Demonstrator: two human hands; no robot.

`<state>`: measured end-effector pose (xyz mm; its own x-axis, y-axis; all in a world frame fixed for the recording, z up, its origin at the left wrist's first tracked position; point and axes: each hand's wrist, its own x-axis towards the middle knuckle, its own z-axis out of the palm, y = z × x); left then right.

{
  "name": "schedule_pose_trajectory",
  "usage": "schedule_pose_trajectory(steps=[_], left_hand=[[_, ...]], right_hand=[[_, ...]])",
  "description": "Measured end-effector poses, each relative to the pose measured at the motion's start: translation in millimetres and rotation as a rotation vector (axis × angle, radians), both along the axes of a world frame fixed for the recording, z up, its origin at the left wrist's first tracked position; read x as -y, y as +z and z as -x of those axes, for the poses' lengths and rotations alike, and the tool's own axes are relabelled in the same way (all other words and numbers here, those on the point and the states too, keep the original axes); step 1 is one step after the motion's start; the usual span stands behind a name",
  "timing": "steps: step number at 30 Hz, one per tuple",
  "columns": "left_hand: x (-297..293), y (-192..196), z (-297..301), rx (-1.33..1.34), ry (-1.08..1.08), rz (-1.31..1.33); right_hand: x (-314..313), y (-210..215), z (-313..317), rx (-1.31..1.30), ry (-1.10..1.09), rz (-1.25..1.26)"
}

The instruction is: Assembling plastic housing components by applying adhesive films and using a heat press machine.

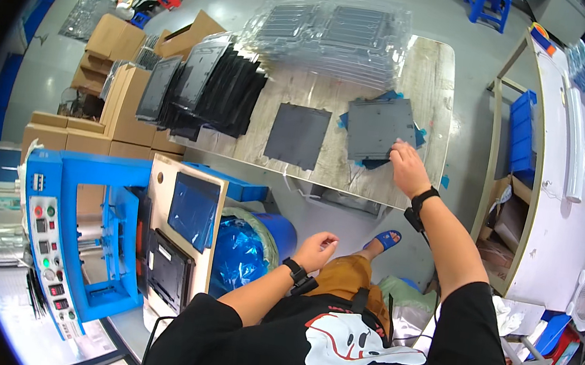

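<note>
My right hand (409,168) pinches the near right corner of a flat dark grey panel (380,126), its fingers closed at the edge. This panel lies over others on the wooden-topped table (431,76), with bits of blue film sticking out around them. Left of it a single dark panel (298,135) lies flat, apart from the pile. My left hand (317,249) hangs in front of my body, below the table edge. Its fingers are curled in, and nothing shows in them.
Clear plastic trays (331,35) are stacked at the table's far side. Black panels (223,92) stand in a leaning row at its left. A blue machine (78,230) with buttons is at the left, beside a bin of blue film (241,252). A white-topped bench (573,186) stands right.
</note>
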<state>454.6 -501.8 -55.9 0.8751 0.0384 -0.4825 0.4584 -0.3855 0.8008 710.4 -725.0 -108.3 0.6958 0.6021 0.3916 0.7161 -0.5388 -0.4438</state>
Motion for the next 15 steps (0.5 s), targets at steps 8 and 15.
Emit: schedule_pose_trajectory(steps=[8,15], left_hand=[[-21,-7,11,0.091,-0.028,-0.066],[60,15,-49,0.245,-0.502,0.073]], right_hand=[[-9,42,49,-0.166,-0.291,-0.143],[77,87,270,-0.646,-0.723,-0.36]])
